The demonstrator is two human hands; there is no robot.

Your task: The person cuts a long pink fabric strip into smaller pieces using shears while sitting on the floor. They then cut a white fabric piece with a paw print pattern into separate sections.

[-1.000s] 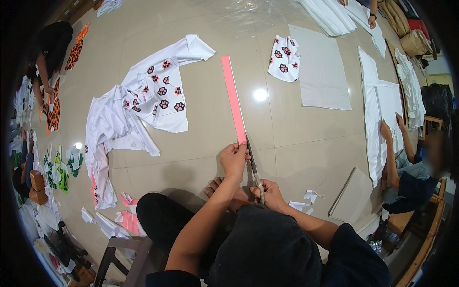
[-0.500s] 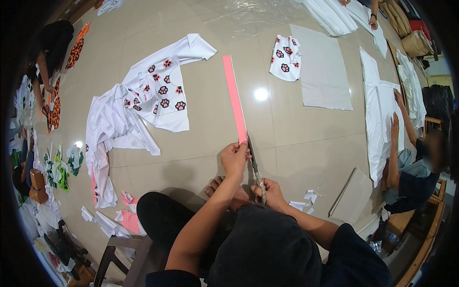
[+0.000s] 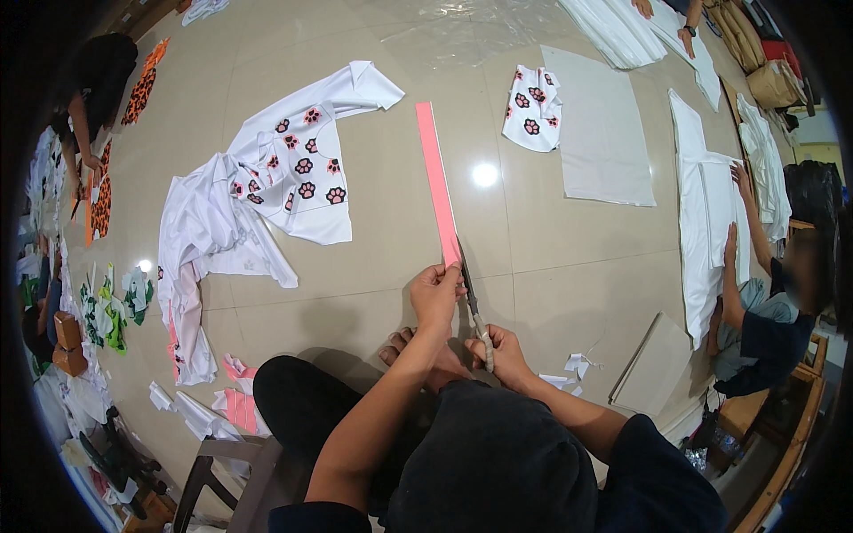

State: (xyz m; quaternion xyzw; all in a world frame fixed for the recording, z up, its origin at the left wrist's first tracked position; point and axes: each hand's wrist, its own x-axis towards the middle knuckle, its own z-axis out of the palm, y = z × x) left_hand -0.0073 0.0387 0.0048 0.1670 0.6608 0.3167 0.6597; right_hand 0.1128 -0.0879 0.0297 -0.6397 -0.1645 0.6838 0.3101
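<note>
A long pink fabric strip point(image 3: 434, 169) with a thin white edge lies on the tiled floor, pointing away from me. My left hand point(image 3: 435, 293) pinches its near end between thumb and fingers. Along the strip's right edge run the blades of a pair of scissors point(image 3: 472, 293). My right hand point(image 3: 499, 354) is closed around the scissors' wrapped handles. How far apart the blades stand is hard to make out. My bare foot point(image 3: 400, 346) rests just below my left hand.
White fabric with paw prints point(image 3: 302, 173) spreads at left; a smaller paw-print piece point(image 3: 531, 111) lies beside a pale sheet point(image 3: 600, 129). Scraps point(image 3: 242, 409) lie near a chair point(image 3: 253, 471). At right, a person point(image 3: 760, 320) handles white cloth point(image 3: 711, 204). Others work at the edges.
My hands, the strip and the scissors stay almost in place, with the blades slightly shifted. The person at right has drawn one hand a little nearer along the white cloth.
</note>
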